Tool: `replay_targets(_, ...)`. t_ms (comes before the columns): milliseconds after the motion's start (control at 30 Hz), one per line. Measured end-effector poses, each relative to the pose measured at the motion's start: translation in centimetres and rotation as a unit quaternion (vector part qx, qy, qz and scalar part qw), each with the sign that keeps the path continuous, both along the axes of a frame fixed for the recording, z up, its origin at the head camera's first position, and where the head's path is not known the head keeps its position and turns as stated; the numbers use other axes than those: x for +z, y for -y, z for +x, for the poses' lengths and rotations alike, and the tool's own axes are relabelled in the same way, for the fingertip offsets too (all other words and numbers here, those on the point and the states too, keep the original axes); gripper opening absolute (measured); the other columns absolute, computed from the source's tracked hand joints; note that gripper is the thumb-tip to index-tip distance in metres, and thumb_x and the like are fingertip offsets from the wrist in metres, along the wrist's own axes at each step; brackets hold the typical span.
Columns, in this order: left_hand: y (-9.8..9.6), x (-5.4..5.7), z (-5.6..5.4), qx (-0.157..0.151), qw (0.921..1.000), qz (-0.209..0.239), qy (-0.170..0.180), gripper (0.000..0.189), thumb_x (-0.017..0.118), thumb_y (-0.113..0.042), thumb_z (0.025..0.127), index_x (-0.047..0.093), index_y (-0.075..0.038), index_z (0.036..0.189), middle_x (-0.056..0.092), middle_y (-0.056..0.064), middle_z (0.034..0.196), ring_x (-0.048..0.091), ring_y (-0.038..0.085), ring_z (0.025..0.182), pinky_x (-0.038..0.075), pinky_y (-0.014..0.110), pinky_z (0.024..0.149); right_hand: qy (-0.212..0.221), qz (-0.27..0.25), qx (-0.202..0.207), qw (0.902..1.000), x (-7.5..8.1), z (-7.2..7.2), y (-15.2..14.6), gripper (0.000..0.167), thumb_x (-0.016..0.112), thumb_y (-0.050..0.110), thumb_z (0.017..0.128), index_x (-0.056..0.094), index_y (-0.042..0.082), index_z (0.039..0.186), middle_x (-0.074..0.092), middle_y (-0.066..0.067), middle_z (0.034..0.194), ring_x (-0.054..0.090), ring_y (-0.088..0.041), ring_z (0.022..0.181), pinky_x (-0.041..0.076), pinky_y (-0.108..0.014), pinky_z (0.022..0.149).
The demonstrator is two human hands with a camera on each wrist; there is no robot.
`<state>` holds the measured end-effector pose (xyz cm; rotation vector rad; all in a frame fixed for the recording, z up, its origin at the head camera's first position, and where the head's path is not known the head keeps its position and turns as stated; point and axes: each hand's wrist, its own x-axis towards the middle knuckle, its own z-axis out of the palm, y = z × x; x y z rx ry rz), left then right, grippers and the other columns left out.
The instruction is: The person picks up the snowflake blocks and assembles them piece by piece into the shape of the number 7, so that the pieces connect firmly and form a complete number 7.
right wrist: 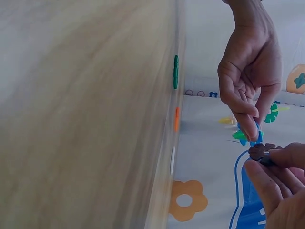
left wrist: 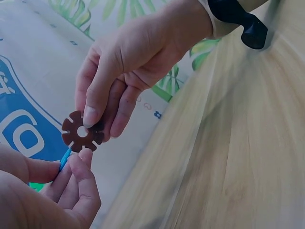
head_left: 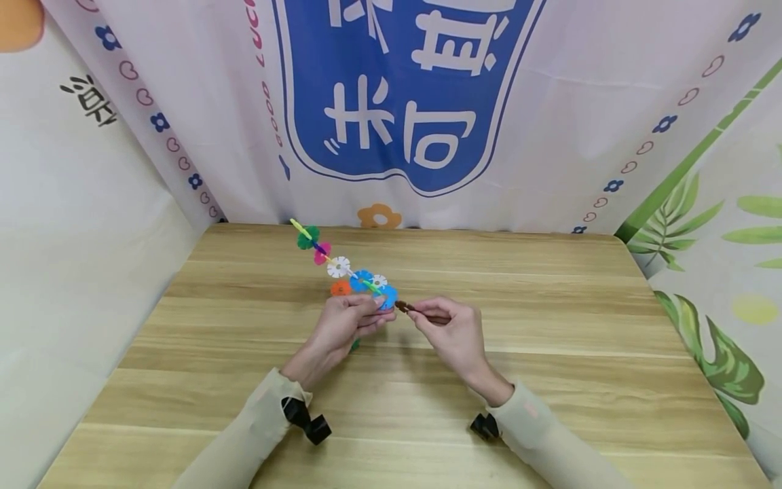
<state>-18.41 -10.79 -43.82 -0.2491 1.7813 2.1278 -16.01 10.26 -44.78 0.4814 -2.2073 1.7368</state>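
Observation:
My left hand (head_left: 349, 322) pinches a blue notched disc (head_left: 386, 297) at the near end of a chain of interlocking snowflake discs. From there the chain slants up and left, through another blue disc, a white disc (head_left: 339, 267), a pink disc (head_left: 322, 253) and a green disc (head_left: 308, 237), with several thin edge-on ones between. Thumb and fingers of my right hand (head_left: 451, 329) pinch a brown notched disc (left wrist: 82, 132). In the left wrist view the brown disc's lower rim meets the blue disc's edge (left wrist: 65, 158). Part of the blue disc is hidden by the left fingers.
On the wooden table (head_left: 550, 326) lie a loose orange disc (head_left: 341, 288), a small white disc (head_left: 379, 280) and a green disc (head_left: 355, 345), partly covered by the left hand. A printed cloth (head_left: 550, 136) hangs behind the table's far edge.

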Motion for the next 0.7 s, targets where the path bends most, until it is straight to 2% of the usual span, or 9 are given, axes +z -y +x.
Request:
replay_targets(100, -0.1, 0.0, 0.1, -0.002, 1.0000, 0.005, 0.002, 0.016, 0.065, -0.007, 0.103, 0.068, 0.007, 0.111, 0.079, 0.015, 0.117, 0.081, 0.018, 0.095, 0.066, 0.033, 0.096, -0.003, -0.001, -0.001, 1.0000, -0.1, 0.1, 0.1, 0.008, 0.082, -0.001, 0.088, 0.079, -0.001, 0.095, 0.081, -0.018, 0.094, 0.082, -0.029, 0.084, 0.068, -0.024, 0.075)
replay_targets(333, -0.4, -0.2, 0.3, -0.017, 0.9998, -0.006, -0.005, 0.020, 0.065, -0.008, 0.104, 0.068, 0.008, 0.116, 0.081, 0.009, 0.104, 0.080, 0.015, 0.090, 0.068, 0.029, 0.090, -0.010, -0.002, 0.000, 0.9999, -0.6, 0.3, 0.4, 0.008, 0.082, -0.001, 0.088, 0.078, -0.003, 0.095, 0.081, -0.019, 0.093, 0.082, -0.030, 0.084, 0.068, -0.024, 0.075)
replay_targets(533, -0.4, -0.3, 0.3, -0.037, 0.9991, -0.011, -0.019, 0.013, 0.063, -0.007, 0.104, 0.069, 0.005, 0.103, 0.081, 0.009, 0.092, 0.079, 0.015, 0.083, 0.068, 0.027, 0.082, -0.028, 0.024, -0.003, 0.9993, -0.3, 0.6, 0.6, 0.005, 0.081, -0.003, 0.088, 0.078, -0.003, 0.093, 0.081, -0.018, 0.092, 0.082, -0.028, 0.082, 0.067, -0.022, 0.073)
replay_targets(700, 0.0, -0.2, 0.5, -0.053, 0.9981, -0.017, -0.024, 0.014, 0.063, -0.006, 0.104, 0.070, 0.002, 0.095, 0.079, 0.006, 0.088, 0.079, 0.015, 0.082, 0.068, 0.028, 0.084, -0.045, 0.061, 0.001, 0.9971, 0.0, 1.0, 0.7, 0.005, 0.079, -0.005, 0.088, 0.078, -0.004, 0.093, 0.081, -0.019, 0.091, 0.082, -0.026, 0.081, 0.067, -0.019, 0.071)
